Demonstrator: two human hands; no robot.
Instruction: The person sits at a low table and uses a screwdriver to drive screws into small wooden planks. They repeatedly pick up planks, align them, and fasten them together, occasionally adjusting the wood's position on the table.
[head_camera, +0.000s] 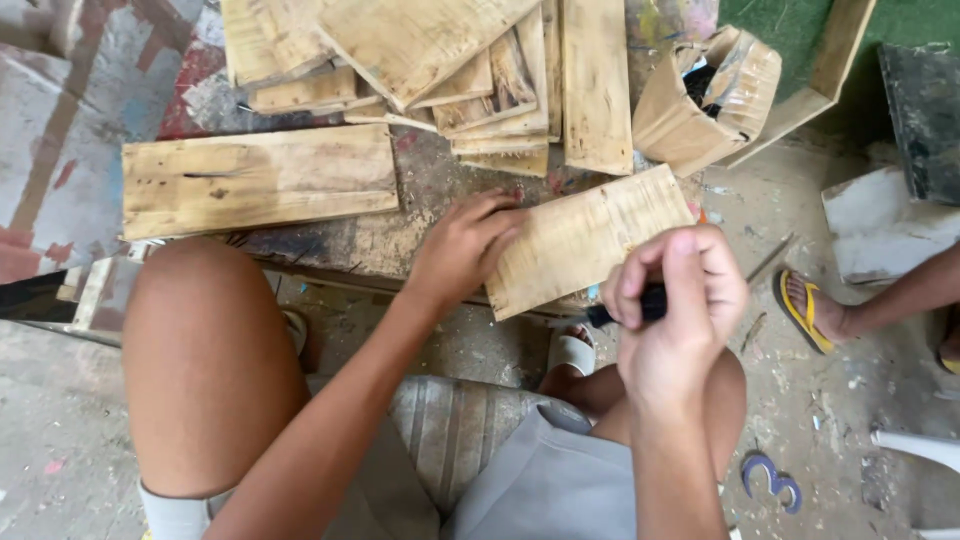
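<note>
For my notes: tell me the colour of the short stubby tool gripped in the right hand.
Black; the short stubby tool shows in the head view, in the right hand.

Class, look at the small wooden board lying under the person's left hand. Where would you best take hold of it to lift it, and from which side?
Probably grip the small board at its near right corner, which seems to jut past the worktable edge, coming from the person's side. The board is flat and thin, so a pinch across its faces suits it. The left hand presses its left end; the right hand holds a dark marker.
</note>
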